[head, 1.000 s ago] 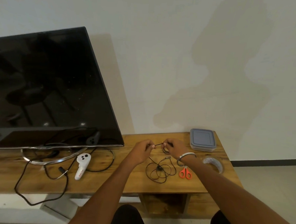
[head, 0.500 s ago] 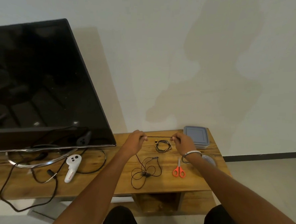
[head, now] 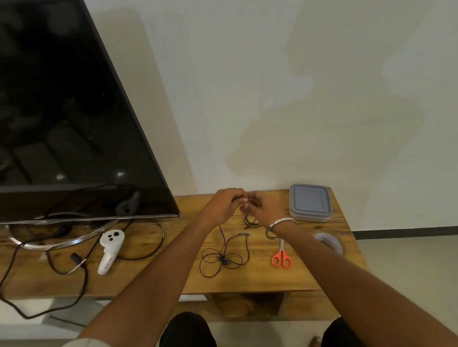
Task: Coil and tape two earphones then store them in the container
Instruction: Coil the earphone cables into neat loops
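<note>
Your left hand (head: 225,203) and right hand (head: 263,211) meet above the back of the wooden table (head: 310,273), fingertips almost touching. The fingers of both hands are curled in and pinch the thin black earphone cable (head: 222,252) between them; how exactly it lies inside the pinch is too small to tell. From your hands the cable drops to the table and spreads in loose loops near the front edge, with a small dark inline piece lying among them. A second, small black coiled earphone (head: 252,222) lies on the table just below your right hand, partly hidden by your wrist, which wears a silver metal bangle (head: 278,226).

The grey-lidded square plastic container (head: 310,202) sits shut at the back right corner of the table, near your right hand but apart from it. The orange-handled scissors (head: 281,257) lie just under your right forearm, handles towards you. The clear roll of tape (head: 329,241) lies flat to the right of the scissors, partly covered by your forearm.

To the left stands a large black television (head: 61,106) on a curved silver stand, with a white handheld controller (head: 109,250) and a thick black power cord (head: 41,291) lying in front of it.
</note>
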The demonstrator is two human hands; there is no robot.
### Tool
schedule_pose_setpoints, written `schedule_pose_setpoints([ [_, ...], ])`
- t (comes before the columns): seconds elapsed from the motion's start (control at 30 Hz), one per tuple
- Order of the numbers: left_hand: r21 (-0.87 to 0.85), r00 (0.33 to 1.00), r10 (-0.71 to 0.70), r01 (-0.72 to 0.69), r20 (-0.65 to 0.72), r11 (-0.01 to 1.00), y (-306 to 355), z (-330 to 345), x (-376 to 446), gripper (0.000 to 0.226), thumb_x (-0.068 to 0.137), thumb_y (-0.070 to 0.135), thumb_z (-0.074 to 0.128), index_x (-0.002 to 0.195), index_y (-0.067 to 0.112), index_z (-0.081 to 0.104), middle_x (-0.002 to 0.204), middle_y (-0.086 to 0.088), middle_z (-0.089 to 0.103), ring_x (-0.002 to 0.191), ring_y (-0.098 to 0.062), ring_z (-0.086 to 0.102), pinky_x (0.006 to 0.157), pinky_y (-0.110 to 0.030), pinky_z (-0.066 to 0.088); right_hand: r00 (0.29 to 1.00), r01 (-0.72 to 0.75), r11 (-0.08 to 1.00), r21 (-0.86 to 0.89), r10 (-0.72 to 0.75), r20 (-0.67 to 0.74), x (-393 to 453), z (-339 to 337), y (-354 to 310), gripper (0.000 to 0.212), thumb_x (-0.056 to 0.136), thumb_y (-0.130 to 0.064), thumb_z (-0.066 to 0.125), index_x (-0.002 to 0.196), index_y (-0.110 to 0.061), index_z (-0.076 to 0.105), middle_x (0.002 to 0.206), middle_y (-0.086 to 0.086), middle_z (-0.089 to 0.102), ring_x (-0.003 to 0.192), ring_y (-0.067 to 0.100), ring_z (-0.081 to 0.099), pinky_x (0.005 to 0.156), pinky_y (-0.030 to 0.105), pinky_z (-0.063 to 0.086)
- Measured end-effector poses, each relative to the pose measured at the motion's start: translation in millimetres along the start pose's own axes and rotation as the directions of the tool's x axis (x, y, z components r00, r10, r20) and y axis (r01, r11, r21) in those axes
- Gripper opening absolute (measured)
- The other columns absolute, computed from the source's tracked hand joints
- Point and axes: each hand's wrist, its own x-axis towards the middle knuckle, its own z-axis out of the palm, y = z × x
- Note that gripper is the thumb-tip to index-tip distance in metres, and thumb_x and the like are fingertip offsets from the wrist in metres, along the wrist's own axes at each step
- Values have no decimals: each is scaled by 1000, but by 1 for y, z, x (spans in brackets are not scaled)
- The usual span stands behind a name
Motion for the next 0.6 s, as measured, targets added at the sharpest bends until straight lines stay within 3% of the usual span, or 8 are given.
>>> schedule_pose_setpoints([
  [0.1, 0, 1000, -28, 28, -1, 1000, -5, 1, -1, 19, 99, 20, 52, 95, 8, 66, 70, 10, 57, 62, 0, 49, 58, -18, 36, 1000, -24, 1000, -14, 24, 4, 3, 1, 3, 22, 95, -11, 50, 113, -5, 62, 73, 5, 63, 56, 13, 53, 47, 16, 45],
  [0.2, 19, 998, -53, 53, 19, 998, -15, -1, -4, 20, 99, 25, 53, 96, 13, 68, 64, 15, 51, 54, 0, 46, 51, -15, 30, 997, 65, 979, -195, -72, -30, 6, -5, 14, 23, 96, -15, 49, 106, -9, 68, 65, -6, 55, 58, 6, 48, 54, 16, 38],
  [0.3, 41, 996, -77, 75, 54, 996, -27, -4, -7, 22, 100, 28, 51, 96, 16, 70, 65, 13, 51, 52, -4, 39, 52, -20, 30, 994, 73, 979, -191, -86, -60, 2, -15, 25, 24, 96, -15, 48, 105, -11, 69, 63, -9, 53, 60, 9, 48, 53, 11, 37],
  [0.43, 36, 995, -84, 82, 61, 996, -36, -7, -10, 23, 100, 24, 51, 97, 12, 70, 70, 19, 52, 54, 7, 47, 52, -11, 32, 995, 13, 975, -221, -34, -93, -3, -26, 39, 24, 97, -14, 47, 107, -10, 68, 73, -5, 62, 65, 10, 53, 57, 12, 41],
  [0.5, 35, 995, -81, 79, 57, 996, -37, -6, -9, 23, 100, 25, 51, 96, 12, 70, 70, 17, 53, 52, 3, 44, 53, -15, 30, 1000, -19, 949, -316, 13, -20, -4, -26, 42, 25, 96, -16, 47, 109, -13, 68, 88, 1, 69, 76, 20, 61, 67, 27, 48],
  [0.6, 24, 997, -58, 57, 58, 998, -34, -3, -8, 23, 100, 25, 51, 96, 13, 70, 75, 7, 61, 56, -6, 46, 59, -26, 37, 993, -63, 927, -369, 94, 66, -4, -22, 40, 27, 94, -16, 48, 118, -17, 60, 105, 7, 66, 85, 25, 65, 75, 33, 51],
])
